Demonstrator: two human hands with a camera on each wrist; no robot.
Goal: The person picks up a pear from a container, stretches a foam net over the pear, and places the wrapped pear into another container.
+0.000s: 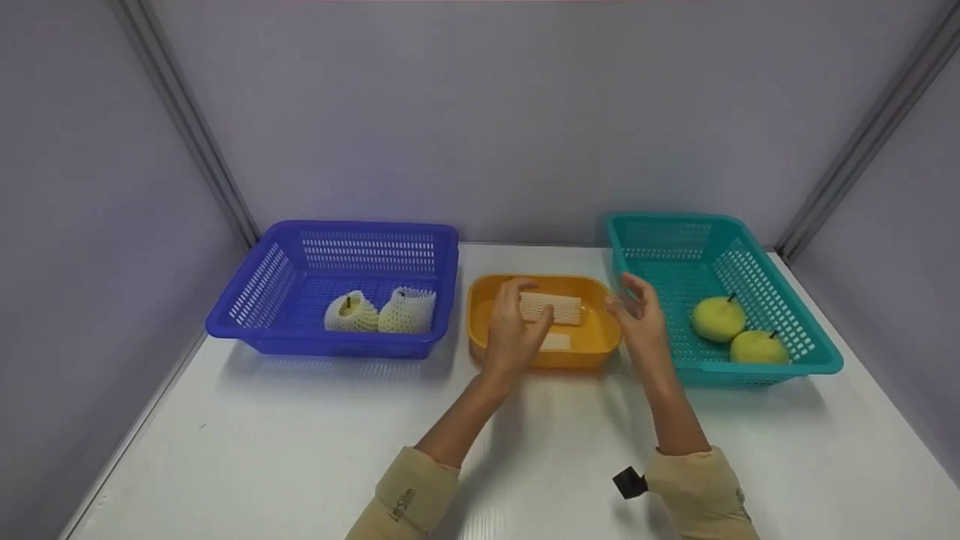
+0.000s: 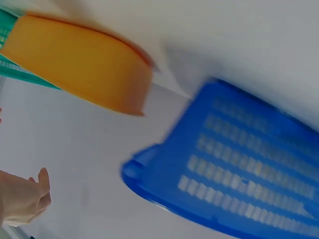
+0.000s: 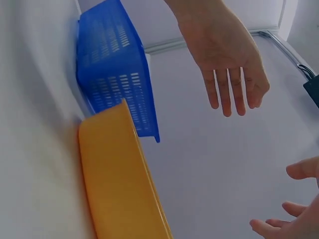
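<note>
My left hand (image 1: 517,330) hangs over the orange basin (image 1: 480,341), fingers loosely bent and holding nothing. My right hand (image 1: 643,321) is above the basin's right end, by the near left side of the teal basket (image 1: 814,367); its fingers are parted and nothing is in them. Inside the basin lies a white foam net sleeve (image 1: 566,309), partly behind the left hand, with a flat pale piece (image 1: 556,342) nearer the front. Both hands also show in the right wrist view, the left hand (image 3: 224,55) with fingers pointing down and the right hand (image 3: 296,214) at the lower right.
At the left stands a blue basket (image 1: 300,341) with two pears in white foam nets, one pear (image 1: 351,311) beside another (image 1: 409,311). Two bare yellow-green pears, a farther pear (image 1: 718,319) and a nearer pear (image 1: 757,347), sit in the teal basket. Grey walls enclose the white table.
</note>
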